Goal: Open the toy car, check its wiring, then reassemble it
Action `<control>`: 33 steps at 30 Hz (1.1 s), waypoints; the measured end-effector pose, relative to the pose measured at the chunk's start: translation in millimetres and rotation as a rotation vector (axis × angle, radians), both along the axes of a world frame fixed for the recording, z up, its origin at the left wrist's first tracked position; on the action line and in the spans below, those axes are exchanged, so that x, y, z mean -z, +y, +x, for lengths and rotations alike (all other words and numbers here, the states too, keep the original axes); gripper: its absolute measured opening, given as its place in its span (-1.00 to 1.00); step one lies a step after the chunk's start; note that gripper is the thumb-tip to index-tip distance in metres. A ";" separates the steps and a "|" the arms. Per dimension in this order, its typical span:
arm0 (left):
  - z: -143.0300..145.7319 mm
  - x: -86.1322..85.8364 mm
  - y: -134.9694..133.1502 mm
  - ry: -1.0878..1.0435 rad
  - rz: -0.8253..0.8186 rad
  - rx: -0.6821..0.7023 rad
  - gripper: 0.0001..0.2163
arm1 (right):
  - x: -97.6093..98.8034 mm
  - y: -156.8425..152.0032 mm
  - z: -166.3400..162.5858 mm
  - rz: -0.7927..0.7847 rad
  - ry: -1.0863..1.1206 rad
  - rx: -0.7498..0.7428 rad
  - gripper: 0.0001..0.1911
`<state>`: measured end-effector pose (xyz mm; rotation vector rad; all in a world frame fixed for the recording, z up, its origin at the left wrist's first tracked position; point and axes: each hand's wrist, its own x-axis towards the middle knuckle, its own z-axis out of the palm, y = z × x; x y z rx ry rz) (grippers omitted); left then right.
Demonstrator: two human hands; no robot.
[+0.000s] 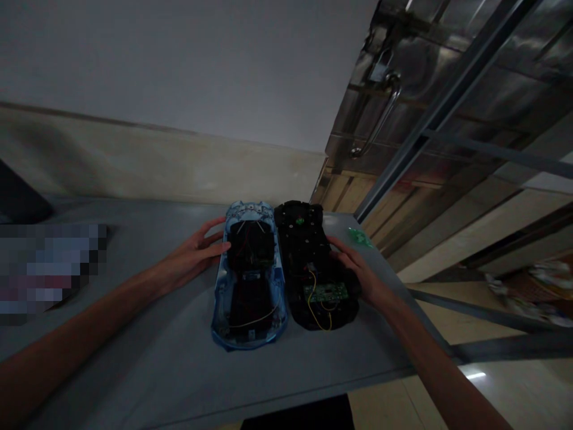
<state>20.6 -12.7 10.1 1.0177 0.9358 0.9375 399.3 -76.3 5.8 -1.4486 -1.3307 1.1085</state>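
A blue toy car body shell lies upside down on the grey table, its dark inside facing up and a thin pale wire running across one end. My left hand grips its left edge, thumb over the rim and fingers along the outer side. Right beside the shell is the black toy car chassis, which bears a green circuit board and a looping yellow wire. Holding the chassis by its right side is my right hand, its fingertips partly hidden against the dark plastic.
A small green piece that looks like crumpled plastic rests near the table's right edge. At the left lies a blurred-out flat item, with a dark object behind it. A wall backs the grey table; a metal frame stands right.
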 end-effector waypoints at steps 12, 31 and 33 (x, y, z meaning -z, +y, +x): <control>-3.5 2.4 0.5 0.049 0.034 0.055 -0.15 | -2.4 20.7 -39.1 -0.145 0.320 -0.001 -0.56; -5.6 8.6 5.7 0.035 0.016 0.055 -0.25 | 1.6 14.3 -34.6 -0.126 0.334 -0.004 -0.42; -5.9 9.6 6.6 0.022 0.009 0.043 -0.23 | 0.9 13.7 -34.4 -0.125 0.329 0.002 -0.39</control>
